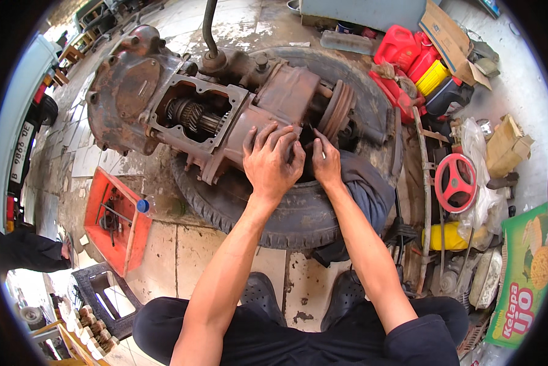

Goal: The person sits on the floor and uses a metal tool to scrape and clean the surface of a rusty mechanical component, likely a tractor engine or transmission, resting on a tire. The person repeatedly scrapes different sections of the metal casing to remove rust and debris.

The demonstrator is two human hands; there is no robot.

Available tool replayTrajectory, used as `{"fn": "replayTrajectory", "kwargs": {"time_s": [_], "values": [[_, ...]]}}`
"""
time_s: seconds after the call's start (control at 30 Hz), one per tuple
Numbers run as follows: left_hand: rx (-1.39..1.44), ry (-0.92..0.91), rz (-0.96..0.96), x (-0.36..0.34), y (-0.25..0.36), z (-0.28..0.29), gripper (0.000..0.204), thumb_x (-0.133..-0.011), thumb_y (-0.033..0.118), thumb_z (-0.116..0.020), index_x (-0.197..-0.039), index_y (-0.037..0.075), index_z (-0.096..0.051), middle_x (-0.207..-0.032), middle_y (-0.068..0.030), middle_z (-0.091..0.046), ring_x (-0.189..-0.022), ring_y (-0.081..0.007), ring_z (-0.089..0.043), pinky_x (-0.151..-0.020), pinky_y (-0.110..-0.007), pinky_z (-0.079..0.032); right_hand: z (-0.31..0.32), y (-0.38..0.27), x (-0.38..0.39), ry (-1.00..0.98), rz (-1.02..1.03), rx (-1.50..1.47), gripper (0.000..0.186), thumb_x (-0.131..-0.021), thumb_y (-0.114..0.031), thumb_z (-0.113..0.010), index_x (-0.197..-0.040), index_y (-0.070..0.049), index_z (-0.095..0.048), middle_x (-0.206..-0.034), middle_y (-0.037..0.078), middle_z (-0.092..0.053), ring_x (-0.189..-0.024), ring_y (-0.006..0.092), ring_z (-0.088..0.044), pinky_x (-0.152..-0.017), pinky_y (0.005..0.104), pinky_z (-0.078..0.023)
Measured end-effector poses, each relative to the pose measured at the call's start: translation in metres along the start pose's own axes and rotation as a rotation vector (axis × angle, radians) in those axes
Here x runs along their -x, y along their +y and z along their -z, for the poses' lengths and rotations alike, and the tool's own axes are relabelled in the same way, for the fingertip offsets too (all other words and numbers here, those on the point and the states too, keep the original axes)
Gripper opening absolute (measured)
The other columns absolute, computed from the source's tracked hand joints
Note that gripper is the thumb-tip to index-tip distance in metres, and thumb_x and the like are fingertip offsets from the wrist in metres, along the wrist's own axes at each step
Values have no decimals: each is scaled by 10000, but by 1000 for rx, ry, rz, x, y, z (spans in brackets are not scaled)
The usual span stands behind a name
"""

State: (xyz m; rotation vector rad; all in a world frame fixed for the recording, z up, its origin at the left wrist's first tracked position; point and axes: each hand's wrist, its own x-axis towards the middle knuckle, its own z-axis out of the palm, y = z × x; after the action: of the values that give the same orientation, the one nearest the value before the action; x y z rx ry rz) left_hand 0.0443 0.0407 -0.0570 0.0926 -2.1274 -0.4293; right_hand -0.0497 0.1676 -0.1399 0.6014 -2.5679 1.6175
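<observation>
A rusty brown gearbox (pixel 237 131) lies on a worn tyre (pixel 213 210). Its top is open, showing toothed gears (pixel 191 116) on a shaft. My left hand (pixel 273 161) rests on the housing, fingers slightly apart and bent over the metal; nothing shows in its grip. Beside it, my right hand (pixel 327 163) is closed in a pinch on a thin rod-like tool (pixel 323 155), pointed toward the gap by the round drum (pixel 339 110). The tool's kind is too small to tell, and what its far end touches is hidden. A dark cloth (pixel 365 186) lies beside my right wrist.
An orange-red tray (pixel 127 244) with metal parts sits on the left, beside a blue-capped bottle (pixel 143 205). Red jerrycans (pixel 402 49), a red handwheel (pixel 456 183) and a green package (pixel 521 274) crowd the right. A gear lever (pixel 209 27) rises behind the gearbox.
</observation>
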Motion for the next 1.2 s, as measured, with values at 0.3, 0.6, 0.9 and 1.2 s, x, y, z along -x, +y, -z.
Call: {"fn": "replayTrajectory", "kwargs": {"time_s": [0.3,0.6,0.9,1.2], "values": [[-14,-1,-3,1,-5,6,154,-814,153,-711,-967,139,-710,-1105,31,-726,-1155,-220,-638,-1094,-449,-386,-6,-22,7,4,-72,-44,379,-1038,-200,-492,-1323,21,-609,-1118,266,-704,-1072,407,-687,-924,441,-530],[-14,-6,-3,2,-4,2,158,-819,164,-713,-974,138,-710,-1104,29,-725,-1150,-219,-638,-1099,-447,-380,4,-16,5,38,-12,-112,421,-1061,-253,-503,-1350,38,-600,-990,237,-719,-910,349,-717,-843,415,-539],[38,-187,143,-28,11,7,125,-837,240,-729,-844,115,-740,-900,-7,-704,-947,-242,-634,-933,-497,-407,66,-68,-35,229,198,173,284,-1019,-195,-572,-1132,31,-701,-870,236,-703,-820,409,-697,-740,457,-526],[-39,-444,-1,-76,-25,-10,294,-869,332,-709,-1027,85,-726,-1128,-82,-688,-1133,-286,-606,-1054,-531,-366,92,-85,-81,10,50,237,267,-931,-202,-642,-1037,27,-731,-946,265,-716,-953,422,-704,-847,443,-557]]}}
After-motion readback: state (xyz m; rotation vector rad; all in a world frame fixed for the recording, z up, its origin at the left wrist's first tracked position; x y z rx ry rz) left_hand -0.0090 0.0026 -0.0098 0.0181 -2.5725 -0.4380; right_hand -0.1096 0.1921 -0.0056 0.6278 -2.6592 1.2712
